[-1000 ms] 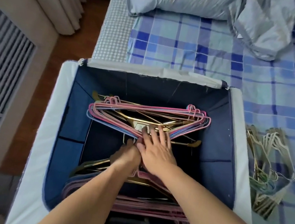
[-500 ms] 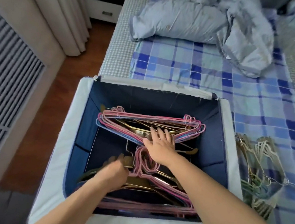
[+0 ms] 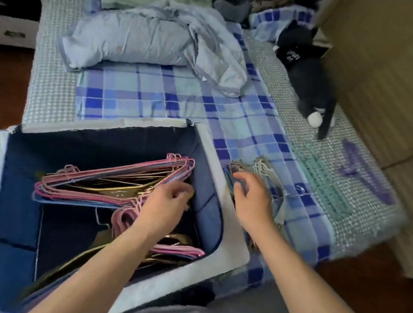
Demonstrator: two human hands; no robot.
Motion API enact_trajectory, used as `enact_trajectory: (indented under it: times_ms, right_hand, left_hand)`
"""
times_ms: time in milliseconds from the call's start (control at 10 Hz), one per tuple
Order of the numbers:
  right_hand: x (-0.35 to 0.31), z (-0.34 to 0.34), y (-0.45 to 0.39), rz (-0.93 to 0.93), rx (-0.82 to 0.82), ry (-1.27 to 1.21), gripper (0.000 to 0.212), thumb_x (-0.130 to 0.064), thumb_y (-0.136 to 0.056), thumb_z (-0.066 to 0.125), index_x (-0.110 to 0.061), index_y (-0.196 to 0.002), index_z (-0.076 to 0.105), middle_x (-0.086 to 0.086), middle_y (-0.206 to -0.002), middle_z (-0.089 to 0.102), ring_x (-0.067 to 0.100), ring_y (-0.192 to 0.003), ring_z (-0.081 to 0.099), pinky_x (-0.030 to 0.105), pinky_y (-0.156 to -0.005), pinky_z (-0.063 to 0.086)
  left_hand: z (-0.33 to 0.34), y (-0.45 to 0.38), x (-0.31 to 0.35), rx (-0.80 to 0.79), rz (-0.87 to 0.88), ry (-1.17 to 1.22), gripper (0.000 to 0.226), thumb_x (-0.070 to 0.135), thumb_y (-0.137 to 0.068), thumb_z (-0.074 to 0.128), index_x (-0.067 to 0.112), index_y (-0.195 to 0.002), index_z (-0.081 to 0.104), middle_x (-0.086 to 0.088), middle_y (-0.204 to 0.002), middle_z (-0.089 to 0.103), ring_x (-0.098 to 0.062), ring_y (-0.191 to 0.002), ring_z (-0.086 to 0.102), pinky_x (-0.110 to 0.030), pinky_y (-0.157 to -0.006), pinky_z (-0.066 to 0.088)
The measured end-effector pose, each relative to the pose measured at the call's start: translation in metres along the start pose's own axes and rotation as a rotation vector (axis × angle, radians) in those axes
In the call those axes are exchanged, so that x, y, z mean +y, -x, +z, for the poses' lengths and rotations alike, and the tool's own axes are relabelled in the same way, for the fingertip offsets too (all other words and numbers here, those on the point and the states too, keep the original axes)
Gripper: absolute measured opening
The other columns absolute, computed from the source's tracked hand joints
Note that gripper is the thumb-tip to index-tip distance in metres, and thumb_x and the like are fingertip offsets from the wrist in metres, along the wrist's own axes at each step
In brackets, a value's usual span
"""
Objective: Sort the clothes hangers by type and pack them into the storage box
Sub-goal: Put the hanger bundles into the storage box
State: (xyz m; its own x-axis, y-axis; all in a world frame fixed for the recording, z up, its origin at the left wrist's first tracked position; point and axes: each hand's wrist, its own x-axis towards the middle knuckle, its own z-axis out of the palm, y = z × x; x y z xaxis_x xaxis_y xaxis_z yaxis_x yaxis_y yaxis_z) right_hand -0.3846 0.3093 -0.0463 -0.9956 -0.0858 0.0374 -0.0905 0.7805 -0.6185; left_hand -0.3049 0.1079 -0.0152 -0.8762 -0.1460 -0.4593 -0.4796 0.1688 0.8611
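The navy fabric storage box (image 3: 229, 212) with a white rim stands open on the bed's near edge. Inside lie a stack of pink, blue and gold wire hangers (image 3: 106, 182) and a second stack (image 3: 176, 249) nearer me. My left hand (image 3: 167, 204) hangs inside the box by its right wall, fingers loosely curled over the hangers, with nothing plainly held. My right hand (image 3: 249, 199) is outside the box, fingers bent down over a pile of beige hangers (image 3: 264, 169) on the checked blanket. Motion blur hides whether it touches them.
Teal hangers (image 3: 321, 178) and purple hangers (image 3: 365, 173) lie further right on the bed. A dark plush cat (image 3: 309, 75) and a crumpled pillowcase (image 3: 126, 36) lie beyond. A wooden panel (image 3: 398, 64) bounds the right side, a nightstand (image 3: 7, 14) the left.
My head turned right. My right hand left the box and moved over the beige hanger pile. My left hand shifted from the near-left hangers toward the box's right wall.
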Motion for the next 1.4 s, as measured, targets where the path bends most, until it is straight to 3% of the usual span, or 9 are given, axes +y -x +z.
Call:
enact_trajectory:
  times_ms: [100,300,400,500,600,700,900,1000,1400]
  right_hand:
    - [0.069,-0.04,0.017,0.269,-0.052,0.051,0.022,-0.014,-0.099,0.055,-0.018,-0.118,0.066,-0.004,-0.115,0.064,0.013,-0.102,0.06,0.03,-0.088,0.048]
    - [0.239,-0.09,0.065,0.693,-0.353,0.304,0.032,-0.008,-0.099,0.046,-0.013,-0.068,0.054,0.008,-0.079,0.059,0.022,-0.082,0.055,0.034,-0.059,0.028]
    - [0.293,-0.089,0.045,0.737,-0.474,0.281,0.02,-0.013,-0.099,0.047,-0.013,-0.11,0.064,0.011,-0.091,0.062,0.02,-0.079,0.056,0.025,-0.068,0.042]
    - [0.319,-0.07,-0.002,0.833,-0.463,-0.057,0.02,-0.01,-0.097,0.052,-0.014,-0.08,0.063,0.014,-0.081,0.061,0.026,-0.073,0.058,0.027,-0.061,0.042]
    - [0.341,-0.066,-0.031,0.823,-0.5,-0.158,0.015,-0.008,-0.097,0.054,-0.014,-0.093,0.068,0.01,-0.087,0.069,0.024,-0.076,0.066,0.033,-0.066,0.05]
    - [0.359,-0.071,-0.071,0.748,-0.619,-0.206,0.019,-0.01,-0.097,0.052,-0.017,-0.106,0.068,0.005,-0.094,0.071,0.024,-0.089,0.07,0.042,-0.088,0.057]
    - [0.387,-0.081,-0.092,0.756,-0.611,-0.344,0.02,-0.01,-0.099,0.052,-0.019,-0.094,0.069,0.01,-0.094,0.074,0.027,-0.089,0.072,0.039,-0.083,0.058]
    - [0.396,-0.083,-0.075,0.817,-0.626,-0.414,0.022,-0.008,-0.1,0.051,-0.017,-0.096,0.071,0.012,-0.093,0.075,0.031,-0.092,0.071,0.041,-0.086,0.059]
    - [0.243,-0.144,-0.108,0.441,-0.867,-0.559,0.018,-0.021,-0.104,0.053,-0.025,-0.108,0.069,-0.002,-0.103,0.074,0.017,-0.097,0.07,0.04,-0.095,0.055]
  left_hand:
    - [0.043,0.013,0.043,-0.211,-0.154,0.514,0.021,0.0,-0.103,0.047,0.0,-0.104,0.068,-0.017,-0.087,0.066,-0.023,-0.065,0.065,-0.026,-0.061,0.055]
    - [0.157,0.024,0.046,-0.469,-0.241,0.499,0.02,-0.001,-0.102,0.048,-0.005,-0.109,0.066,-0.014,-0.085,0.066,-0.023,-0.069,0.063,-0.026,-0.063,0.054]
    - [0.245,0.001,0.032,-0.559,-0.357,0.366,0.009,-0.001,-0.097,0.051,0.004,-0.1,0.058,-0.014,-0.084,0.05,-0.016,-0.065,0.047,-0.019,-0.055,0.041]
    - [0.319,-0.066,-0.006,-0.353,-0.442,0.011,0.007,0.017,-0.097,0.062,0.02,-0.094,0.056,0.004,-0.086,0.057,-0.009,-0.072,0.055,-0.02,-0.065,0.048]
    - [0.357,-0.122,-0.056,-0.062,-0.603,-0.177,0.036,0.025,-0.091,0.073,0.018,-0.115,0.047,-0.002,-0.103,0.058,-0.021,-0.094,0.059,-0.032,-0.082,0.053]
    - [0.371,-0.174,-0.115,0.15,-0.578,-0.528,0.107,0.035,-0.073,0.089,0.016,-0.156,0.025,-0.012,-0.14,0.055,-0.034,-0.124,0.056,-0.044,-0.098,0.05]
    - [0.368,-0.232,-0.184,-0.085,-0.549,-0.531,0.04,0.041,-0.069,0.077,0.028,-0.103,0.064,-0.001,-0.09,0.074,-0.019,-0.077,0.071,-0.039,-0.07,0.062]
    - [0.357,-0.22,-0.152,-0.109,-0.487,-0.371,0.017,0.012,-0.079,0.082,0.014,-0.095,0.076,-0.001,-0.082,0.074,-0.018,-0.075,0.069,-0.032,-0.07,0.057]
    - [0.298,-0.084,0.082,0.251,-0.201,0.363,0.014,0.013,-0.101,0.062,-0.001,-0.098,0.063,-0.016,-0.076,0.066,-0.015,-0.057,0.062,-0.023,-0.052,0.05]
